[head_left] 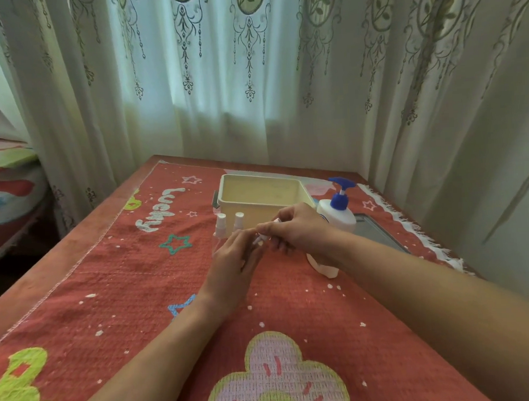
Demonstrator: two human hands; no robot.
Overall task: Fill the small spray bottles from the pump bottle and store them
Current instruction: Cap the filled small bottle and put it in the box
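Both hands meet at the middle of the red mat over a small clear spray bottle [261, 239]. My left hand [236, 260] holds its body from the left. My right hand [295, 229] pinches its white top, which pokes out above the fingers. Two more small spray bottles [230, 223] with white caps stand upright just behind my left hand, in front of the cream plastic bin [245, 201]. The white pump bottle [338, 210] with a blue pump head stands right of the bin, behind my right wrist.
A white object [323, 267] lies on the mat under my right wrist, partly hidden. A grey flat thing [378, 231] lies right of the pump bottle. Curtains hang close behind and right of the table. A bed sits to the left.
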